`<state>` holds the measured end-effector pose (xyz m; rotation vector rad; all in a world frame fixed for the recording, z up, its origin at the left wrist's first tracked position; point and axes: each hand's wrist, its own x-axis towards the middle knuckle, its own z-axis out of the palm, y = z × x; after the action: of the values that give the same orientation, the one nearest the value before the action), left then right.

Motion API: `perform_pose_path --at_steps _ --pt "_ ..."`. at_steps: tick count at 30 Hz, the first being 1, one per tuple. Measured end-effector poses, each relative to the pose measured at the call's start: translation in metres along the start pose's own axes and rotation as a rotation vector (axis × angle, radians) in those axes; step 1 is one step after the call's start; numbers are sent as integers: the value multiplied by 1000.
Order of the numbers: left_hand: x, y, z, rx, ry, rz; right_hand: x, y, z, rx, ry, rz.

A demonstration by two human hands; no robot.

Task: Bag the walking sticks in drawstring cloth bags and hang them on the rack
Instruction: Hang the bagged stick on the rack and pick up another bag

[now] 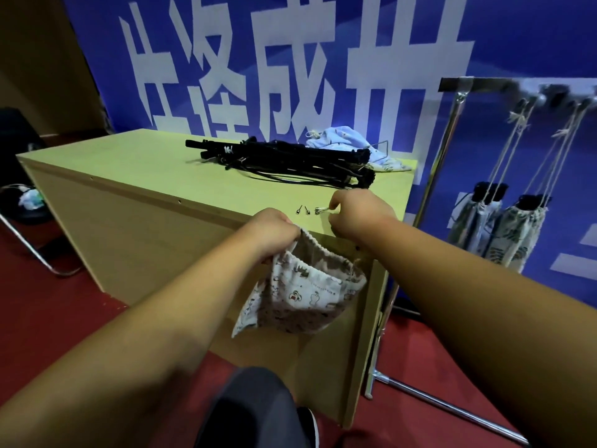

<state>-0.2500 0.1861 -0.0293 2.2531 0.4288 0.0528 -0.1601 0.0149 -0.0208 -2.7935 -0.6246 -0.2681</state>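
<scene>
Pale cloth printed with small cartoon figures makes up the drawstring bag [300, 295], which hangs open-mouthed in front of the near edge of the table [129, 176], below the tabletop. The left hand [274, 231] grips the gathered rim of the bag at its top left corner, fingers curled tightly round the fabric, so the rest of the bag sags down and to the right. The right hand [358, 215] sits just beside it at the table edge, its fingers curled in, with thumb and forefinger pinching the thin end of a small metal piece [319, 211] that lies on the tabletop. Two more metal tips [303, 210] lie just to the left of that piece.

Farther back on the table, a bundle of black folded walking sticks [284, 160] lies in a heap with its cords trailing. Behind the bundle sits a crumpled pile of light blue cloth [349, 140], touching the sticks.

To the right of the table stands a metal rack [452, 84], and from its top bar two groups of bagged sticks [523, 234] hang by their strings, black handles poking out of the bag mouths. A blue banner [517, 43] with large white characters covers the wall behind. A dark chair [19, 189] stands on the red carpet [48, 318] to the left.
</scene>
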Motion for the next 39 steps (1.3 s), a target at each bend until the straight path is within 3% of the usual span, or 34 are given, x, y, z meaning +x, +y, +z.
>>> perform_pose_path --at_steps 5,10,21,28,32,36,39 --pt "11 -7 -3 -17 -36 -23 21 -5 23 175 34 -78" --pt "20 -8 -1 -23 -43 -38 31 0 36 279 42 -40" --pt "11 0 10 135 -50 -25 18 -4 33 216 -5 -9" --pt "-12 19 24 142 -70 9 -47 -4 3 626 122 -4" --pt "-25 35 31 38 -79 32 -88 0 -9 878 -25 74" --pt "-37 44 43 -56 -109 11 -122 26 -21 429 -103 -12" --pt "-49 52 61 -49 -137 44 -139 47 -28 253 -151 -22"
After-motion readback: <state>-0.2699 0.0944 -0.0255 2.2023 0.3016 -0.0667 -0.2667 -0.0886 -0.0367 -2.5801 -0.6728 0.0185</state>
